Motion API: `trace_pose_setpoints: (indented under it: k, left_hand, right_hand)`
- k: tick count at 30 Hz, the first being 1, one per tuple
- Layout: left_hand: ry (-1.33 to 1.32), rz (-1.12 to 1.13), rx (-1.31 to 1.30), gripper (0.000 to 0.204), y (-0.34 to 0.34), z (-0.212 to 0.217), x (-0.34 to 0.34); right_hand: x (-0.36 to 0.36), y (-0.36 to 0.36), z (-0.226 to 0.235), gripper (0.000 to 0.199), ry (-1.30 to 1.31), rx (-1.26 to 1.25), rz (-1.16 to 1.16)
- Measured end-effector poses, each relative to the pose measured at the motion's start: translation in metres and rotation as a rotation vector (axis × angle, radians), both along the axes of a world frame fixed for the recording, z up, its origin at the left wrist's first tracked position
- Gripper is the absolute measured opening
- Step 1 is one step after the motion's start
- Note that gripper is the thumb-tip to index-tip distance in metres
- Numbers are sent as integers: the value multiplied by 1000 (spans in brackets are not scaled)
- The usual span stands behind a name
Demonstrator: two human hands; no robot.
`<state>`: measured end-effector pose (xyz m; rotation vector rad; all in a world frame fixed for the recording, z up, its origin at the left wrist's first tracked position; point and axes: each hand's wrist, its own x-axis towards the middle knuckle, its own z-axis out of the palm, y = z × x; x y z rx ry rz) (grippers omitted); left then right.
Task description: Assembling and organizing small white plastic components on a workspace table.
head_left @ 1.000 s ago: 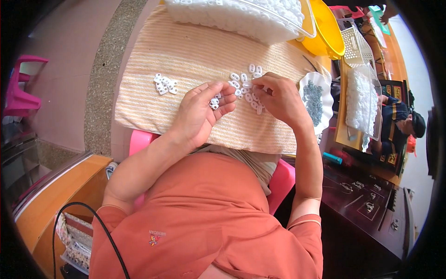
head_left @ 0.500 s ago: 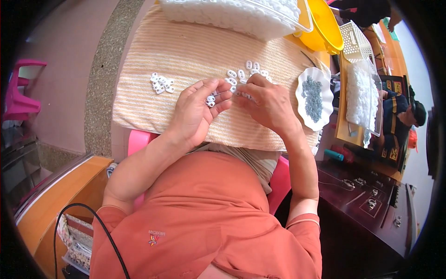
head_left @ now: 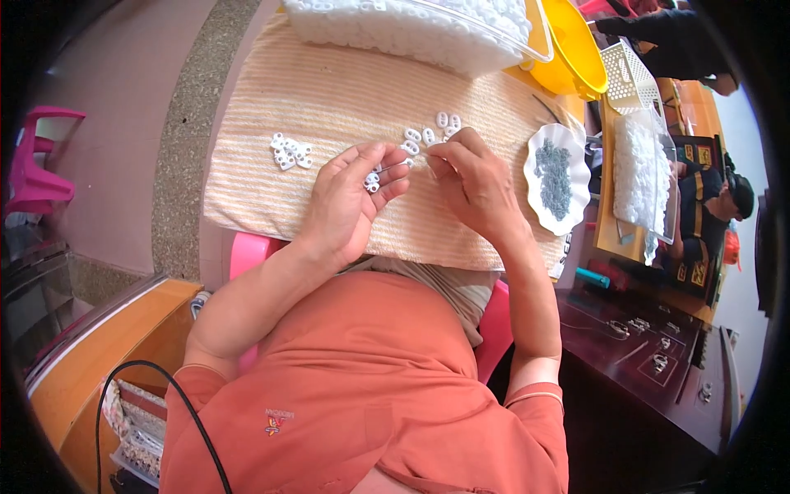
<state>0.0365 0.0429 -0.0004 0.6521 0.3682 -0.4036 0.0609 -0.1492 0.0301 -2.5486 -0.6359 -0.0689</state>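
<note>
My left hand (head_left: 346,198) is held palm up over the striped cloth, its fingers curled round a few small white two-holed plastic pieces (head_left: 373,182). A thin, faint line shows near its fingertips, too fine to name. Close by on the right, my right hand (head_left: 479,181) has its thumb and fingers drawn together. What they hold, if anything, is hidden. Loose white two-holed pieces (head_left: 412,134) lie on the cloth just beyond both hands, partly covered by the right one. A small heap of similar white pieces (head_left: 290,152) sits farther left.
The striped cloth (head_left: 280,99) covers the table. A clear bin of white pieces (head_left: 411,37) and a yellow basin (head_left: 580,58) stand at the far side. On the right, a scalloped white dish (head_left: 582,185) holds small grey pieces (head_left: 554,177). Other people (head_left: 712,202) are beyond it.
My right hand has lifted slightly and shifted right, away from the left hand. White pieces seen under its fingers before no longer show there. The left hand stays nearly still.
</note>
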Motion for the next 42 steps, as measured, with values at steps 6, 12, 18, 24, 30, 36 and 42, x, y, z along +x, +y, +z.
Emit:
trace_pose_setpoints:
  k: [6,12,18,24,30,36,42]
  left_hand:
    - [28,48,-90,22,-1,-2,-3]
    - [85,115,-49,20,4,0,2]
    - [65,116,-135,18,12,-4,5]
    - [95,128,-82,17,6,-2,4]
    - [92,107,-65,16,4,-2,5]
    - [66,88,-61,16,6,-6,4]
    - [62,74,-41,18,5,-3,4]
  right_hand:
    - [-2,16,11,13,63,246,50]
    - [12,-6,12,16,27,199,-96]
    - [10,2,5,21,-14,49,50]
    - [23,22,15,24,104,-247,154]
    - [30,14,9,19,122,-252,131]
    - [23,-10,22,20,60,-40,21]
    - [0,-30,25,30,205,-207,-160]
